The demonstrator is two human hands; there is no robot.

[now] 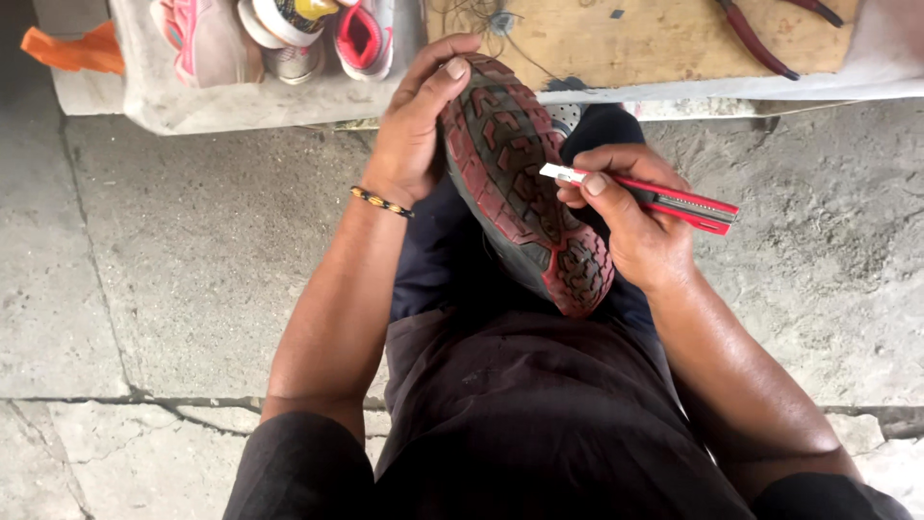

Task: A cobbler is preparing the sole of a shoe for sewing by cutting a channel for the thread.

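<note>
My left hand grips the toe end of a shoe, which is turned sole up over my lap. Its sole is red and dark grey with a lugged tread. My right hand holds a red snap-off utility knife, with the white tip of the knife resting against the right edge of the sole near its middle. A beaded bracelet circles my left wrist.
A low concrete ledge at the top carries pink and white shoes and an orange cloth. A wooden board holds red-handled pliers. Cracked concrete floor lies on both sides of my legs.
</note>
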